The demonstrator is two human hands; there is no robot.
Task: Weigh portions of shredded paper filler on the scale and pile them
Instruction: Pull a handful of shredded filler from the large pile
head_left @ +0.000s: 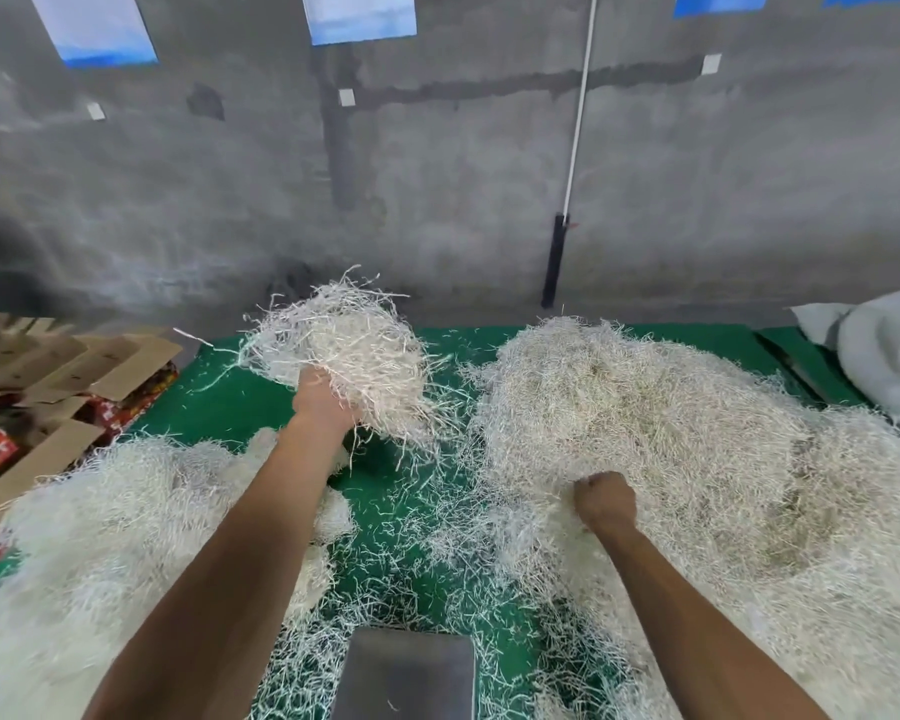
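My left hand (320, 400) grips a big clump of white shredded paper (352, 350) and holds it raised over the green table, left of centre. My right hand (605, 501) is curled into the front edge of the large heap of shredded paper (697, 449) on the right, gripping strands there. A second pile of shredded paper (105, 522) lies at the left. The scale's bare steel platform (409, 672) sits at the near edge between my forearms, with loose strands around it.
The green table (261, 392) is strewn with loose strands. Open cardboard boxes (58, 376) with red packaging stand at the left edge. A grey bag (884, 350) lies at the far right. A grey concrete wall with a white pipe (575, 148) rises behind.
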